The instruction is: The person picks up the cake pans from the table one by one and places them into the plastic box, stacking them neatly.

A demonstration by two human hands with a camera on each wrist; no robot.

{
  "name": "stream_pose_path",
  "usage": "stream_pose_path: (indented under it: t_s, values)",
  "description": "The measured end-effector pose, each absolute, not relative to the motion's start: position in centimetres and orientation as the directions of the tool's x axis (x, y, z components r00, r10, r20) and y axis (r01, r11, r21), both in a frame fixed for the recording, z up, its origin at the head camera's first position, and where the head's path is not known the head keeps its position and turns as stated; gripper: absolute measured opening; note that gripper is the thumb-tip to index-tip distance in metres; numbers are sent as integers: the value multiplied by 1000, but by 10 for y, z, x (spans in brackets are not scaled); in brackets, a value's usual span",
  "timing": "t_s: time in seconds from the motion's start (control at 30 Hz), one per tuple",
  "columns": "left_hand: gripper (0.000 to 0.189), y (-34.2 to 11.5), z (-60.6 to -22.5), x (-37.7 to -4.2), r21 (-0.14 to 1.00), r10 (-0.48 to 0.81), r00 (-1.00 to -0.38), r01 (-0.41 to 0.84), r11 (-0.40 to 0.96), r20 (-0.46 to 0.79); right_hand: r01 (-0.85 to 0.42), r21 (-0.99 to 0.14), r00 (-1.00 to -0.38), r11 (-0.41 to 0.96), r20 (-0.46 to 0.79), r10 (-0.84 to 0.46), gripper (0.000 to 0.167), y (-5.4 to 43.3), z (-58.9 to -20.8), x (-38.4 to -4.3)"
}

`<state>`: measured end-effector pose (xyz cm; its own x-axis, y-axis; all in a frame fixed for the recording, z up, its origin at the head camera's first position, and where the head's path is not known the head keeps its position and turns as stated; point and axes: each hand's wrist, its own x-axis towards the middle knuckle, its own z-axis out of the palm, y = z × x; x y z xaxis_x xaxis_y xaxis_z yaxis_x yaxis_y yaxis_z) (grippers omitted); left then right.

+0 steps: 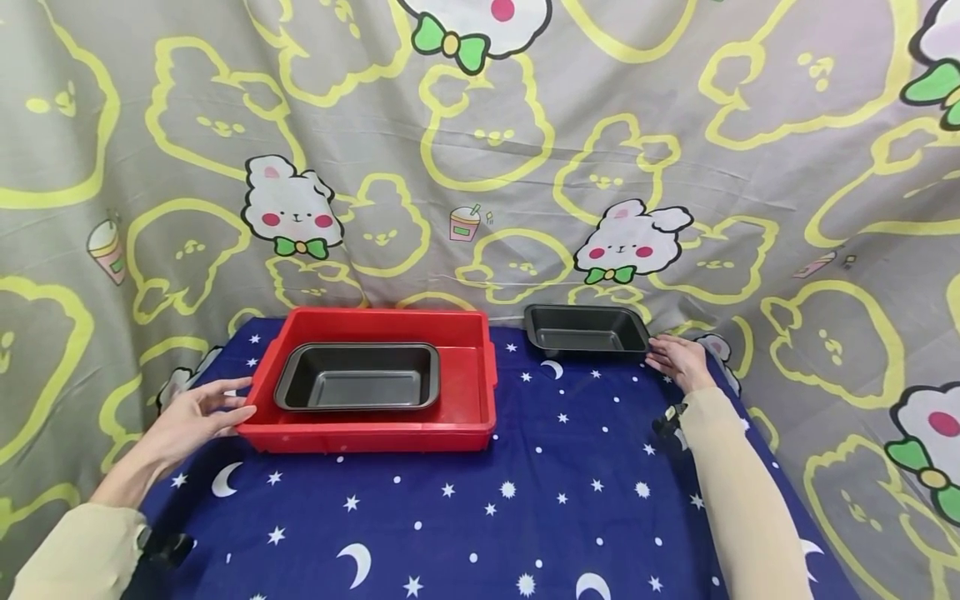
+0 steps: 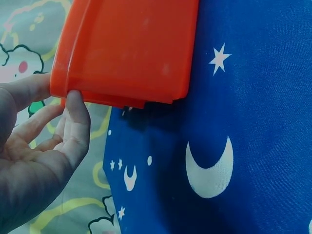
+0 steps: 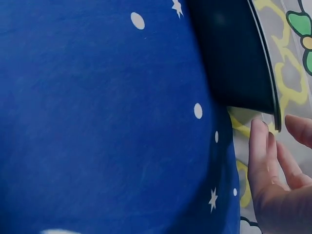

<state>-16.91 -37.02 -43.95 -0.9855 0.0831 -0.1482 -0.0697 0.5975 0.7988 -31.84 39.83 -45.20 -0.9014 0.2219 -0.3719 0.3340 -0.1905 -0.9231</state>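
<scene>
A shallow red plastic tray (image 1: 468, 379) stands on the left of the table, with a dark loaf pan (image 1: 360, 387) inside it, toward its left. My left hand (image 1: 191, 417) is at the tray's left end; in the left wrist view its thumb and fingertips (image 2: 77, 105) pinch the rim. Farther right and back, a second dark loaf pan (image 1: 585, 337) sits near the cloth's rear edge. My right hand (image 1: 682, 360) is at that pan's right end. In the right wrist view, its thumb and fingers spread around the rim corner, with a small gap showing.
A dark blue cloth (image 1: 450, 542) with white moons and stars covers the table. Behind and around it hangs a grey curtain (image 1: 517, 200) with yellow outlines and white rabbits. A dark wrist device shows on the left wrist (image 1: 167, 546) and the right wrist (image 1: 667, 419).
</scene>
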Motion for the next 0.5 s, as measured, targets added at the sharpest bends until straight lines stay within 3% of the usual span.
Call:
stream_pose_path:
  t_s: [0.07,0.33,0.5]
  values:
    - [72,-370,-439,-169,795,85,-985,-69,602,-149,333,-919,-902,-210,-375,212,16,398,-451,-321]
    - [72,-369,-438,-169,800,84,-984,-76,595,-157,362,-851,-883,-381,-444,151,37,404,-451,-326]
    - [71,-369,-438,-169,799,81,-985,-75,596,-153,381,-831,-875,-405,-466,134,38,405,-450,-325]
